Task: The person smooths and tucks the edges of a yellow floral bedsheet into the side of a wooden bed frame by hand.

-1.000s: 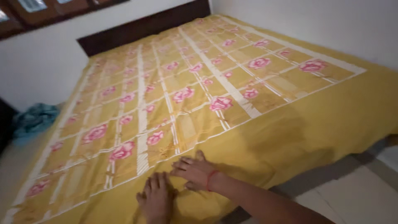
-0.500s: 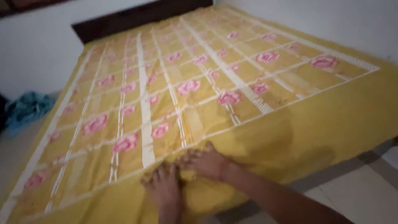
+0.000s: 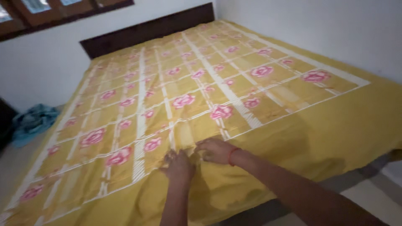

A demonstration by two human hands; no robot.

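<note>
A yellow bedsheet (image 3: 217, 83) with a white grid and pink flowers covers the whole bed. My left hand (image 3: 178, 163) and my right hand (image 3: 215, 150) sit side by side near the sheet's foot-end border, each pinching a fold of the cloth. The fabric bunches up and wrinkles between and below the two hands. A red thread band circles my right wrist (image 3: 231, 155). Both forearms reach in from the bottom of the view.
A dark wooden headboard (image 3: 146, 29) stands against the white wall at the far end. A bundle of teal cloth (image 3: 33, 121) lies on the floor to the left. The right wall runs close along the bed. Pale floor tiles (image 3: 377, 192) show at the bottom right.
Both hands went from lying flat on the sheet to gripping it, and they have moved farther onto the bed. The cloth near them is now gathered into folds.
</note>
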